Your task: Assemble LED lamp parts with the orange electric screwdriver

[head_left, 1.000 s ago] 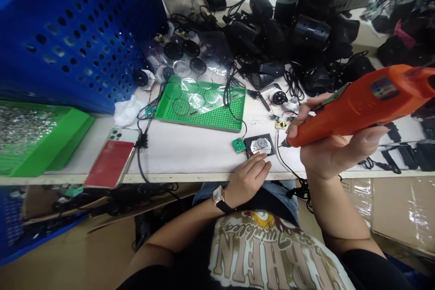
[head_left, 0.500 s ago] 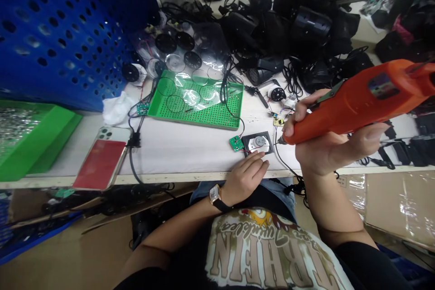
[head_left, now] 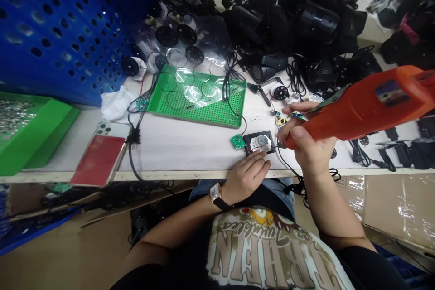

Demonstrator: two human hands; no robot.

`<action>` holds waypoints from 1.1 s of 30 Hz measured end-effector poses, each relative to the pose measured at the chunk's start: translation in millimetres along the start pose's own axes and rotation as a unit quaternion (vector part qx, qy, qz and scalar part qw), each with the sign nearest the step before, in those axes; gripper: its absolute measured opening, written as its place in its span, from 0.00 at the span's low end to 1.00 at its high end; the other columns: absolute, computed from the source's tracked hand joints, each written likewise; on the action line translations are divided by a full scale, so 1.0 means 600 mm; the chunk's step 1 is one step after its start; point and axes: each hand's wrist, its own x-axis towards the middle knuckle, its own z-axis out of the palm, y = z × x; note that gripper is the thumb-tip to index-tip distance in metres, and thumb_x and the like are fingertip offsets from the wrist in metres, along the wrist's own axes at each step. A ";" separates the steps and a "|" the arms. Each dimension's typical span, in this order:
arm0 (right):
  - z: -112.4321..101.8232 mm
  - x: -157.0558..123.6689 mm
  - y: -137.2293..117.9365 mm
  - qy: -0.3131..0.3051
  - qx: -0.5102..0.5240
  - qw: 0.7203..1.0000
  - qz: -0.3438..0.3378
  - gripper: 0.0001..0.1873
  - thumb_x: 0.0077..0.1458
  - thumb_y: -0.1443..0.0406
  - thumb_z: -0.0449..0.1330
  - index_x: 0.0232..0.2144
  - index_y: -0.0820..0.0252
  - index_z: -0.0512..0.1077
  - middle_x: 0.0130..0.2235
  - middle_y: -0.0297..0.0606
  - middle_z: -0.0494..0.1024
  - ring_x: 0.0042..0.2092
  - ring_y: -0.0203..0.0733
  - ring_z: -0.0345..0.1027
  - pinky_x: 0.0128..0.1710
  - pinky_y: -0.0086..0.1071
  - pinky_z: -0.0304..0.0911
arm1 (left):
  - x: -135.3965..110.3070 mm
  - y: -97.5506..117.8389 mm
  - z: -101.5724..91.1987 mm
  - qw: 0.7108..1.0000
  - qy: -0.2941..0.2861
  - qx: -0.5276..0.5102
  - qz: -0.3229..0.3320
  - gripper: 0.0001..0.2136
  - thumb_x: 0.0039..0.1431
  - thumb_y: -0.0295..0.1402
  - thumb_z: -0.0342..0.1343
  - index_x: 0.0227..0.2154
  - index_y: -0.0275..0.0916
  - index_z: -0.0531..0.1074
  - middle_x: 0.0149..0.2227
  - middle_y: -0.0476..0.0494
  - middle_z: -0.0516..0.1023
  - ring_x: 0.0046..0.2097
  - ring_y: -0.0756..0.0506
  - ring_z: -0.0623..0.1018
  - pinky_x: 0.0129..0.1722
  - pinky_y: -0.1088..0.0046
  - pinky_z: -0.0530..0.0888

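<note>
A black square housing [head_left: 276, 148] lies on the white tabletop, with a white round motor-like part [head_left: 262, 141] on it. My left hand [head_left: 250, 173], wearing a watch, has its fingers curled against the near edge of the housing, holding it. By a red wire, a small green circuit board [head_left: 237, 142] sits at the housing's left. My right hand [head_left: 311, 145] grips an orange electric screwdriver [head_left: 365, 104] near its nose. Its tip meets the right edge of the housing; the exact contact point is too small to make out. A small yellow circuit board [head_left: 281, 121] lies behind the tip.
A green perforated tray [head_left: 200, 115] under clear plastic stands left of centre. Further left are a phone [head_left: 100, 156], a crumpled white tissue [head_left: 116, 103] and a green bin of small metal parts [head_left: 37, 140]. Black housings [head_left: 316, 22] and cables crowd the back; a blue crate [head_left: 74, 22] rises at back left.
My right hand has brought the screwdriver's tip left to the housing's edge, and its thumb has wrapped around the tool. My left hand stays at the housing.
</note>
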 end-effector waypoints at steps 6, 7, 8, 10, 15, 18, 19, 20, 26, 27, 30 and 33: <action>0.014 0.016 -0.024 0.028 0.084 0.995 -0.037 0.27 0.50 0.45 0.67 0.48 0.49 0.74 0.44 0.37 0.77 0.25 0.35 0.69 0.20 0.34 0.64 | -0.002 -0.003 -0.001 1.000 0.004 -0.009 0.003 0.12 0.68 0.18 0.49 0.49 0.29 0.74 0.44 0.35 0.83 0.56 0.39 0.81 0.59 0.58 0.81; 0.016 0.021 -0.034 0.028 0.100 0.994 -0.042 0.29 0.49 0.43 0.66 0.48 0.49 0.74 0.45 0.38 0.77 0.25 0.36 0.69 0.19 0.35 0.63 | -0.002 -0.004 -0.001 1.000 0.003 -0.008 0.003 0.12 0.67 0.18 0.49 0.49 0.29 0.74 0.44 0.35 0.83 0.55 0.40 0.82 0.58 0.58 0.81; 0.017 0.026 -0.043 0.026 0.116 0.992 -0.042 0.30 0.49 0.41 0.64 0.48 0.49 0.75 0.46 0.39 0.77 0.25 0.37 0.69 0.19 0.35 0.63 | -0.002 -0.004 -0.001 1.000 0.002 -0.006 0.004 0.13 0.67 0.17 0.49 0.49 0.29 0.74 0.44 0.35 0.83 0.55 0.40 0.82 0.58 0.58 0.81; 0.021 0.031 -0.059 0.028 0.147 0.988 -0.031 0.28 0.50 0.42 0.63 0.48 0.48 0.75 0.45 0.40 0.77 0.26 0.37 0.69 0.19 0.36 0.63 | -0.002 -0.004 0.000 1.000 0.003 -0.005 0.007 0.13 0.67 0.17 0.49 0.49 0.29 0.74 0.44 0.35 0.83 0.55 0.39 0.82 0.58 0.58 0.81; 0.031 0.021 -0.066 0.090 0.173 0.981 0.019 0.29 0.47 0.37 0.61 0.40 0.50 0.77 0.38 0.40 0.73 0.30 0.42 0.68 0.15 0.34 0.54 | -0.003 -0.002 0.004 1.000 0.009 -0.010 0.006 0.13 0.68 0.18 0.48 0.49 0.30 0.73 0.44 0.35 0.83 0.56 0.40 0.81 0.58 0.58 0.81; 0.031 0.011 -0.059 0.088 0.141 0.986 0.033 0.32 0.50 0.33 0.57 0.39 0.48 0.77 0.37 0.39 0.73 0.27 0.40 0.66 0.14 0.33 0.53 | -0.004 -0.002 0.005 1.000 0.003 -0.008 0.005 0.12 0.67 0.18 0.49 0.49 0.28 0.73 0.44 0.34 0.83 0.57 0.40 0.81 0.59 0.58 0.80; 0.029 0.008 -0.056 0.083 0.128 0.988 0.024 0.33 0.49 0.32 0.57 0.39 0.48 0.77 0.37 0.39 0.73 0.27 0.39 0.66 0.14 0.33 0.54 | -0.004 -0.002 0.004 1.000 0.002 -0.007 0.006 0.12 0.67 0.18 0.49 0.50 0.28 0.73 0.45 0.34 0.83 0.57 0.40 0.81 0.59 0.58 0.80; 0.025 0.005 -0.053 0.078 0.119 0.990 0.004 0.34 0.47 0.31 0.58 0.38 0.49 0.77 0.39 0.39 0.73 0.26 0.39 0.67 0.14 0.33 0.54 | -0.004 -0.002 0.004 1.000 0.003 -0.006 0.006 0.12 0.68 0.19 0.49 0.49 0.28 0.73 0.45 0.34 0.83 0.57 0.40 0.81 0.59 0.58 0.80; -0.001 -0.007 -0.016 0.000 0.024 0.999 -0.026 0.25 0.50 0.50 0.72 0.48 0.51 0.76 0.48 0.41 0.78 0.27 0.39 0.75 0.21 0.37 0.68 | 0.001 0.001 0.002 1.000 0.006 0.002 0.004 0.10 0.68 0.20 0.52 0.48 0.27 0.74 0.44 0.34 0.83 0.56 0.41 0.81 0.60 0.59 0.79; 0.000 -0.008 -0.009 -0.002 0.020 1.000 -0.021 0.22 0.52 0.53 0.71 0.48 0.50 0.75 0.45 0.39 0.80 0.28 0.40 0.76 0.22 0.36 0.70 | 0.002 0.001 0.001 1.000 0.004 0.006 0.004 0.09 0.68 0.21 0.52 0.47 0.28 0.74 0.44 0.35 0.83 0.56 0.41 0.81 0.60 0.60 0.79; 0.016 -0.007 0.003 0.019 0.053 0.998 -0.032 0.18 0.57 0.56 0.67 0.49 0.50 0.73 0.33 0.31 0.81 0.25 0.39 0.75 0.23 0.35 0.71 | 0.004 0.002 -0.001 1.000 -0.005 0.022 0.011 0.08 0.69 0.22 0.52 0.46 0.28 0.74 0.43 0.36 0.83 0.55 0.40 0.81 0.60 0.61 0.79; 0.037 0.000 0.004 0.063 0.055 0.995 -0.059 0.16 0.58 0.54 0.65 0.46 0.51 0.73 0.20 0.24 0.72 0.17 0.36 0.64 0.19 0.33 0.65 | 0.006 0.002 -0.003 0.999 -0.014 0.035 0.015 0.09 0.70 0.23 0.51 0.46 0.29 0.74 0.43 0.37 0.83 0.56 0.41 0.81 0.60 0.61 0.79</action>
